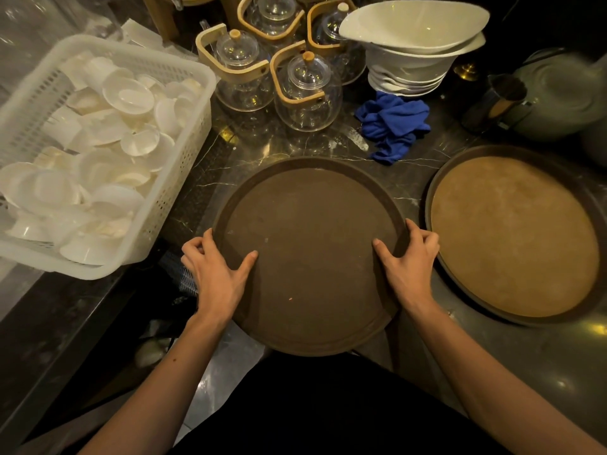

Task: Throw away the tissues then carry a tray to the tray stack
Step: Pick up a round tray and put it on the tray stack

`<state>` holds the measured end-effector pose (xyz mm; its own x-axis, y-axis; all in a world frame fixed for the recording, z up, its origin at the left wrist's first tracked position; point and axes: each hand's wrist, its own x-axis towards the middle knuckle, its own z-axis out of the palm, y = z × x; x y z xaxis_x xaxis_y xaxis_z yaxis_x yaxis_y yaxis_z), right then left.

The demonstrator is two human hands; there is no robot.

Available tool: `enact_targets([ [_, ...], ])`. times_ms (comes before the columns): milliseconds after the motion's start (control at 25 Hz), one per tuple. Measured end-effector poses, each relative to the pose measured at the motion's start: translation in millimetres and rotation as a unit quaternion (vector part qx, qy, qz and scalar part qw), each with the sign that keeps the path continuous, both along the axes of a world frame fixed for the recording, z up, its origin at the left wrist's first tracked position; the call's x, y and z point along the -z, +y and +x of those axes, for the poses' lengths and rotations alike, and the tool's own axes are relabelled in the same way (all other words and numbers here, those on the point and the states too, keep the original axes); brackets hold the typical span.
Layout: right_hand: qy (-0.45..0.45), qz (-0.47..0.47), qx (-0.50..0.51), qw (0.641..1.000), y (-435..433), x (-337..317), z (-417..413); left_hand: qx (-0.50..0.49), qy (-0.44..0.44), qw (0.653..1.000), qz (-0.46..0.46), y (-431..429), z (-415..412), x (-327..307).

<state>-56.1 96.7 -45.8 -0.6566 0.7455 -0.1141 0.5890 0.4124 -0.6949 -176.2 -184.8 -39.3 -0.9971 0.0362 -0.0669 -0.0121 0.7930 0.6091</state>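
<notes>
1. the left hand (pixel 216 274) clamps the left rim of the round dark brown tray (pixel 312 254): thumb lying on the tray's inner face, the other fingers curled over and under the edge
2. the right hand (pixel 409 257) mirrors it on the right rim, thumb on top, fingers wrapped round the outside of the edge; both grips are pinching the tray
3. the tray sits between the two grips, its far part over the dark marbled table (pixel 328 149) and its near part jutting past the table edge toward the person's body
4. just outside the right grip lies a second round tray (pixel 512 234) with a lighter tan face, flat on the table
5. outside the left grip stands a white plastic basket (pixel 184 152) piled with small white dishes
6. beyond the grips, past the held tray's far rim, are glass teapots (pixel 307 93) with wooden handles, a crumpled blue cloth (pixel 394 126) and a stack of white bowls (pixel 414 44)
7. no tissues can be made out
</notes>
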Motion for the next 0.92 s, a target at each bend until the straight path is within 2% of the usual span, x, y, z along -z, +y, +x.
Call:
enact_targets([
  [400,-0.02,0.025,-0.022,0.999,1,3,5,0.016,0.01,1.0,-0.025,-1,6,3],
  [640,-0.094,0.041,-0.093,0.99,15,-7,8,0.02,-0.01,0.999,-0.043,-3,4,-3],
  [920,-0.129,-0.019,-0.135,0.982,25,-21,18,0.007,-0.094,0.993,-0.068,7,-2,-16],
])
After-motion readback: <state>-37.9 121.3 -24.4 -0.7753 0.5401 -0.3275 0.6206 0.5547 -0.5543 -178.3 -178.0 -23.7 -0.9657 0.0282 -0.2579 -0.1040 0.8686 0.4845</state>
